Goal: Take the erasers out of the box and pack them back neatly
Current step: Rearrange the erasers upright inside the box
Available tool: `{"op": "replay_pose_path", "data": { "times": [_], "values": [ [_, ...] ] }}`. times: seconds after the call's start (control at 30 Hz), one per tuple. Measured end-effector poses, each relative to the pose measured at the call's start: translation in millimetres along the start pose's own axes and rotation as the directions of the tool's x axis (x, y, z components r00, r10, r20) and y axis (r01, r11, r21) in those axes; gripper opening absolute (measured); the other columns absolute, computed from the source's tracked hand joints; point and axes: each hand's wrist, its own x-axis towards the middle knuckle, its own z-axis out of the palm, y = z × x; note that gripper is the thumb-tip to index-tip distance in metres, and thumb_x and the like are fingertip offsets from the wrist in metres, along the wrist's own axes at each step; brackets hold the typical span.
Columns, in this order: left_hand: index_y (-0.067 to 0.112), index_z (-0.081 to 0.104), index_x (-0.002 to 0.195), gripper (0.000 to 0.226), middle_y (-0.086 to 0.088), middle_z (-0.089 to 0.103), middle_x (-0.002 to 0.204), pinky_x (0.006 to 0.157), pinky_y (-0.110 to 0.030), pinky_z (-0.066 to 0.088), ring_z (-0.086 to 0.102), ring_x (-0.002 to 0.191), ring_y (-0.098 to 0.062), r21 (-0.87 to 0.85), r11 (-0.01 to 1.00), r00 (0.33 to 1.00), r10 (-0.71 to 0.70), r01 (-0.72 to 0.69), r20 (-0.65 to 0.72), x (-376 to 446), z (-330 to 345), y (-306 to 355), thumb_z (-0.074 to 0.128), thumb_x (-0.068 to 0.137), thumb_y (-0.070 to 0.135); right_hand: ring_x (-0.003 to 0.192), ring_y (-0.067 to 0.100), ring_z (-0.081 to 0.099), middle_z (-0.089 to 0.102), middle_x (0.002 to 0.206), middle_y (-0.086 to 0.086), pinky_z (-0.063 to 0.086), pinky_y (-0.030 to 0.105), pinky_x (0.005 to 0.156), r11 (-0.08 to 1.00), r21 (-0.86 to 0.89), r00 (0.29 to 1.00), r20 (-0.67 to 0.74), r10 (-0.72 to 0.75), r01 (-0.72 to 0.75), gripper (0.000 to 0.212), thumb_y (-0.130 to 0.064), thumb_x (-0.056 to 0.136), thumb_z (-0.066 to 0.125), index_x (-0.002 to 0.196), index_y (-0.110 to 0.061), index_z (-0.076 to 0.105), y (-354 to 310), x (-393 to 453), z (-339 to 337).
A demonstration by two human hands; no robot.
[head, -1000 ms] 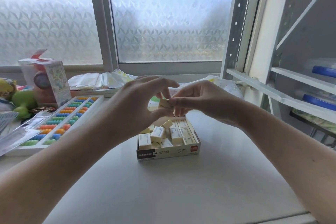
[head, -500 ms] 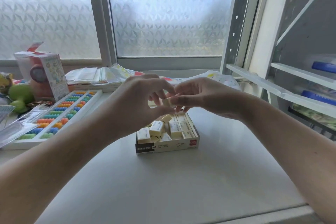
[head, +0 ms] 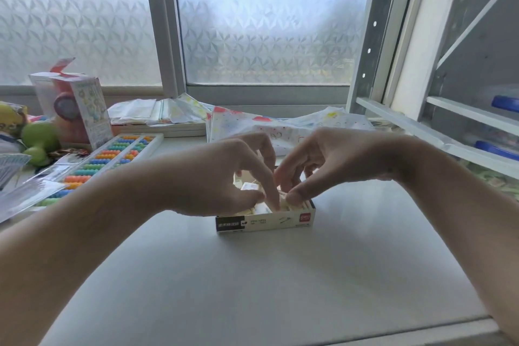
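A small open cardboard box [head: 265, 222] with a black and white front wall sits on the white table [head: 252, 284]. Several cream erasers [head: 248, 186] lie inside it, mostly hidden by my hands. My left hand [head: 222, 177] reaches down into the left of the box, thumb and forefinger curled among the erasers. My right hand [head: 323, 166] reaches in from the right, thumb and fingers pinching an eraser [head: 283, 199] near the front wall. The fingertips of both hands meet over the box.
A colourful bead abacus [head: 112, 160] lies at the left, with a toy carton [head: 75, 112] and a green toy [head: 38, 140] behind it. Papers [head: 266, 126] are piled under the window. A metal shelf frame [head: 438, 126] stands at the right.
Both hands have come down from above the box into it, carrying the eraser they held between them. The view has tilted slightly.
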Motion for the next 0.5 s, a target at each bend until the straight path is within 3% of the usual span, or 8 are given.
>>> {"op": "replay_pose_path", "data": {
  "times": [0.13,0.23,0.37,0.5],
  "values": [
    [0.051,0.076,0.098,0.017,0.027,0.041,0.111,0.089,-0.007,0.03,0.036,0.107,0.02,0.035,0.999,0.996,-0.001,-0.002,0.091,2.7,2.7,-2.1,0.07,0.089,0.038,0.094,0.004,0.074,0.082,0.101,-0.005,0.052,0.011,0.078,0.999,0.032,1.0,-0.017,-0.016,0.017,0.022,-0.025,0.08,0.087,0.101,-0.026,0.082,2.3,2.6,0.5],
    [0.055,0.072,0.104,0.02,0.027,0.037,0.114,0.09,-0.009,0.029,0.03,0.107,0.021,0.079,0.997,0.992,-0.011,0.001,0.123,3.8,5.3,-5.1,0.066,0.091,0.041,0.091,0.003,0.074,0.082,0.098,-0.005,0.052,0.011,0.078,1.0,0.026,1.0,-0.024,-0.006,0.007,0.02,-0.03,0.079,0.088,0.098,-0.026,0.082,3.2,2.6,0.4],
    [0.058,0.071,0.103,0.023,0.03,0.037,0.116,0.092,-0.013,0.029,0.033,0.108,0.02,0.079,0.997,0.991,-0.008,-0.003,0.135,3.3,2.7,-6.6,0.069,0.09,0.039,0.089,0.002,0.075,0.082,0.095,-0.006,0.052,0.01,0.077,1.0,0.018,0.999,-0.034,0.004,-0.003,0.022,-0.034,0.078,0.088,0.098,-0.026,0.083,2.3,2.1,0.8],
    [0.05,0.073,0.095,0.019,0.025,0.047,0.115,0.089,-0.005,0.033,0.047,0.11,0.012,0.014,1.0,0.996,0.008,-0.009,0.084,0.2,-3.6,-7.1,0.078,0.083,0.036,0.088,0.002,0.074,0.082,0.094,-0.006,0.052,0.012,0.077,1.0,0.019,0.999,-0.039,0.004,-0.003,0.02,-0.034,0.079,0.088,0.097,-0.026,0.083,0.7,3.9,4.2]
  ]
}}
